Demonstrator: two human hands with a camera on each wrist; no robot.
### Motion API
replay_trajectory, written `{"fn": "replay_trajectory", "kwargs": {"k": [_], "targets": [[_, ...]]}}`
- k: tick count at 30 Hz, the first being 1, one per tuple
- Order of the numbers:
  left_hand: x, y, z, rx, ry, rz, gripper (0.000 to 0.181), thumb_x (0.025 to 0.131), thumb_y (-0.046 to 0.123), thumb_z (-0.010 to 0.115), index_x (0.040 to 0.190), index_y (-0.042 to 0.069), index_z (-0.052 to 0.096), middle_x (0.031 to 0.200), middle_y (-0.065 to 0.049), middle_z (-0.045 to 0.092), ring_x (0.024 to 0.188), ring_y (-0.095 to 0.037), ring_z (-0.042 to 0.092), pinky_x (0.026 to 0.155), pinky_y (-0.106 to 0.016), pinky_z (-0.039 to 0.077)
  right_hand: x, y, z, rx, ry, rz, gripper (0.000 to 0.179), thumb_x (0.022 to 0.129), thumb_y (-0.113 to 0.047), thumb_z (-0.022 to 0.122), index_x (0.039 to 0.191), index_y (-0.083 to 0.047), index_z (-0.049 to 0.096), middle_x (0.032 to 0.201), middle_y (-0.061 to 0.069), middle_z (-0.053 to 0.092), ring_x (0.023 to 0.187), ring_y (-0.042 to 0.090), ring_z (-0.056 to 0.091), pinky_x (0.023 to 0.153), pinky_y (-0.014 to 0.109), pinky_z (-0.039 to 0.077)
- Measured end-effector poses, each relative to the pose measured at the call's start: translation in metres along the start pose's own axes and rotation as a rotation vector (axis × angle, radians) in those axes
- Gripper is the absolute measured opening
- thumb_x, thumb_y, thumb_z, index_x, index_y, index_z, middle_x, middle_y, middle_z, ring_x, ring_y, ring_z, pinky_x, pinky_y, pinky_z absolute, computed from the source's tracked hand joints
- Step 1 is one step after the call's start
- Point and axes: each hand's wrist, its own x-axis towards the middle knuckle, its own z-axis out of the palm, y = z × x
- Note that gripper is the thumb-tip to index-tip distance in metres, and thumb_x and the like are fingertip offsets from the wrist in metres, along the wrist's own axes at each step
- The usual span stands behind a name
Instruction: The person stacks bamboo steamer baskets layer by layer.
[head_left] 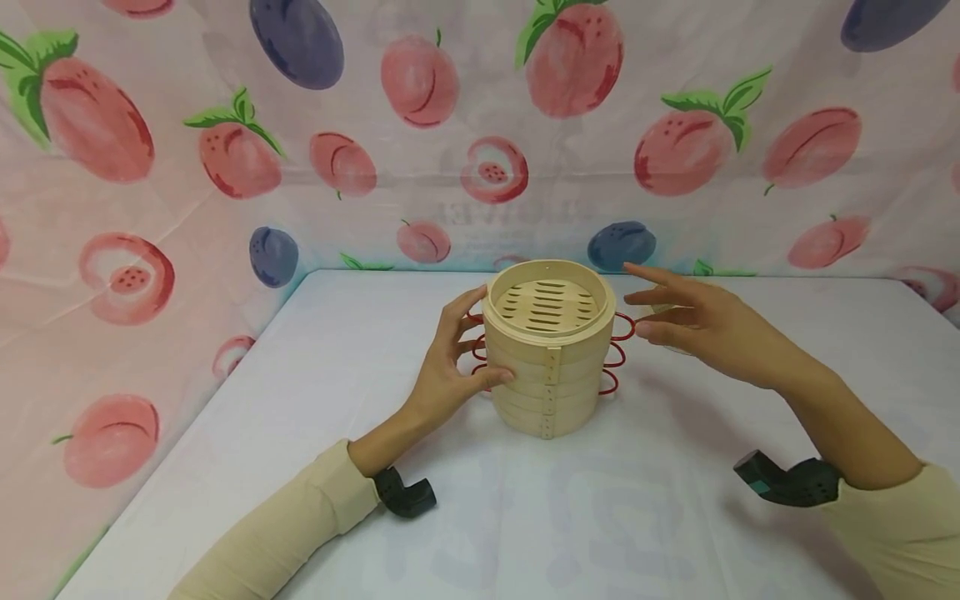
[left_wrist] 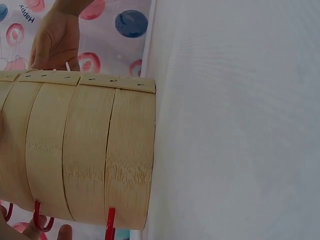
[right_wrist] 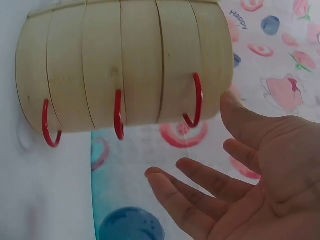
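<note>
A stack of round bamboo steamer baskets point(head_left: 517, 383) stands upright on the table, with the slatted floor of the top basket showing. Red loop handles point(head_left: 615, 354) stick out on both sides. My left hand point(head_left: 442, 367) holds the stack's left side, thumb across the front and fingers round behind, partly hidden by the bamboo. To the right of the upper rim is my right hand point(head_left: 697, 321), its fingers spread and holding nothing. In the right wrist view, the thumb tip lies close to the stack's top edge; whether it touches I cannot tell.
A pale rounded thing point(head_left: 678, 347) lies behind my right hand, mostly hidden. White cloth point(head_left: 375, 333) covers the table. A fruit-patterned curtain point(head_left: 480, 100) hangs along the back and left side.
</note>
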Motion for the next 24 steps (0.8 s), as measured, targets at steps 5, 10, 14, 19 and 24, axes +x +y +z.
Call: {"fn": "replay_trajectory", "kwargs": {"k": [5,10,14,19,24], "targets": [[-0.001,-0.014,-0.001,0.011,0.003,0.001,0.089,0.08,0.025,0.08,0.15,0.014,0.025,0.15,0.0,0.027,0.122,-0.025,0.042,0.094,-0.049,0.043,-0.005,0.008,-0.013,-0.012,0.083,0.05,0.056,0.092,-0.037,0.064,0.142,-0.044,0.039,0.133,0.001,0.055,0.12,0.032,0.052,0.086,0.046,0.051],[-0.001,-0.024,-0.001,0.007,0.005,0.008,0.091,0.078,0.034,0.08,0.15,0.02,0.026,0.15,0.003,0.027,0.122,-0.022,0.043,0.093,-0.048,0.043,-0.008,0.02,-0.023,-0.016,0.14,0.062,0.052,0.094,-0.034,0.062,0.142,-0.041,0.042,0.131,-0.002,0.057,0.121,0.027,0.053,0.085,0.033,0.05],[-0.001,-0.008,0.0,-0.018,0.005,0.004,0.09,0.079,0.027,0.08,0.149,0.008,0.025,0.149,-0.001,0.028,0.121,-0.028,0.043,0.094,-0.051,0.042,-0.009,0.028,-0.029,-0.025,0.169,0.064,0.053,0.094,-0.034,0.062,0.143,-0.038,0.042,0.132,0.0,0.056,0.12,0.025,0.053,0.09,0.05,0.046],[-0.001,-0.001,0.001,-0.018,0.006,-0.007,0.09,0.08,0.028,0.079,0.148,0.005,0.025,0.148,-0.001,0.028,0.122,-0.029,0.043,0.094,-0.052,0.041,-0.008,0.042,-0.036,0.003,0.203,0.076,0.053,0.094,-0.033,0.062,0.143,-0.037,0.043,0.135,0.006,0.053,0.118,0.022,0.054,0.092,0.061,0.041],[-0.001,-0.002,0.001,-0.018,0.007,-0.013,0.09,0.08,0.025,0.08,0.148,0.006,0.025,0.149,0.0,0.028,0.122,-0.028,0.043,0.094,-0.052,0.041,-0.009,0.058,-0.041,0.056,0.214,0.08,0.053,0.095,-0.031,0.061,0.144,-0.034,0.043,0.137,0.007,0.052,0.11,0.003,0.053,0.089,0.072,0.033]]}}
